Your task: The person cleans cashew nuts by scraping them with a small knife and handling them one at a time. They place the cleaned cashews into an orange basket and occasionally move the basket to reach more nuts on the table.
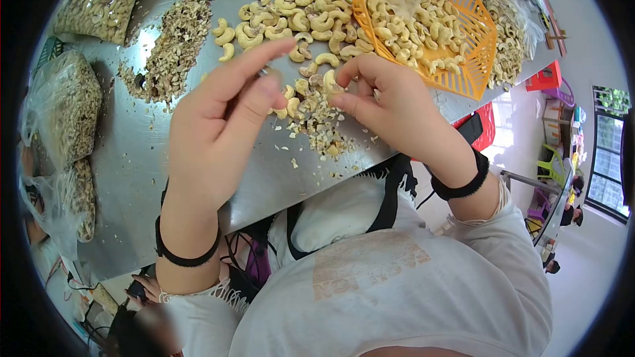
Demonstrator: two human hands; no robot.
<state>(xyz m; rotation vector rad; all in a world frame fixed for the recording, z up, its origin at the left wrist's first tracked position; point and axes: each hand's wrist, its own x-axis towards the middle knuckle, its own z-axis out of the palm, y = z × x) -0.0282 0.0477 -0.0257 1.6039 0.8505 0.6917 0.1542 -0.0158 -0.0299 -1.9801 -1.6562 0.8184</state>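
Note:
My right hand (397, 106) pinches a pale cashew (330, 82) between thumb and forefinger, just above a small heap of skin flakes and nut crumbs (331, 135). To its left, my left hand (221, 109) is closed, with a sliver of a small metal tool (264, 71) showing between thumb and forefinger. The rest of that tool is hidden by the fingers. A spread of loose cashews (297, 16) lies beyond both hands on the metal table (145, 185). Beside it, an orange plastic basket (491, 33) holds more cashews and a clear plastic bag.
A pile of brownish skin scraps (178, 43) lies at the left. Clear bags of nuts (102, 0) and of scraps (69, 106) sit along the table's left side. More shell-like pieces (506, 39) are bagged at right. A black phone (471, 128) rests on a red stool (486, 122).

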